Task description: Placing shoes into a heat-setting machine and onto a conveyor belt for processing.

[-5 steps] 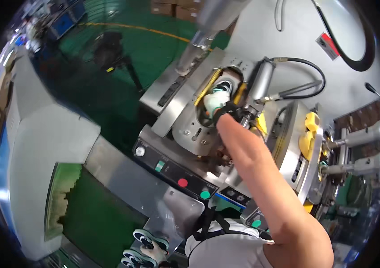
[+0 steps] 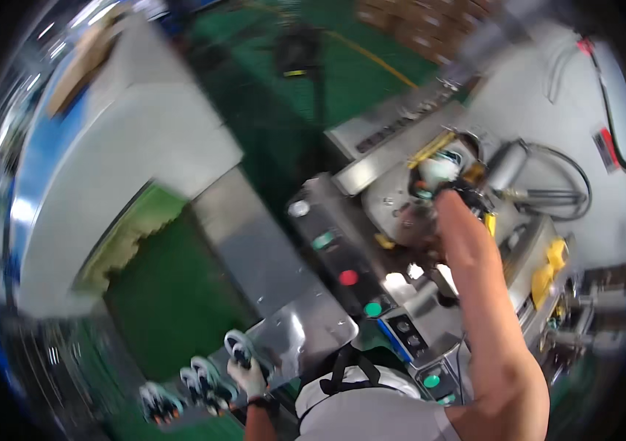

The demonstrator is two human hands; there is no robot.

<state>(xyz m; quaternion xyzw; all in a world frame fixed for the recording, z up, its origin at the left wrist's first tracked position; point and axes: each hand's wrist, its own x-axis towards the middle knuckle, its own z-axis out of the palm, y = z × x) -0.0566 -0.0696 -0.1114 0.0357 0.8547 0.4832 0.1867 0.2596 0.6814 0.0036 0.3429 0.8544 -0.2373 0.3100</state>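
My right hand (image 2: 438, 170), in a pale glove with a dark band at the wrist, reaches far into the opening of a metal press machine (image 2: 383, 192). It is closed on a dark and white shoe (image 2: 455, 156) seated in there; the fingers are partly hidden and blurred. Low in the picture, my gloved left hand (image 2: 249, 378) grips another shoe (image 2: 236, 341) with a pale sole edge, at the metal ledge beside the green conveyor belt. Several similar shoes (image 2: 206, 384) stand just left of that hand.
A control panel with a red button (image 2: 348, 278) and green buttons (image 2: 373, 309) runs along the machine's front. Hoses (image 2: 574, 173) and a cylinder (image 2: 510, 163) flank the press on the right. A large grey housing (image 2: 136, 140) stands over the green belt (image 2: 173, 309) at left.
The view has swung left and down, so the machine sits farther right and more shoes show at lower left. My right hand stays on the shoe in the press; my left still holds its shoe.
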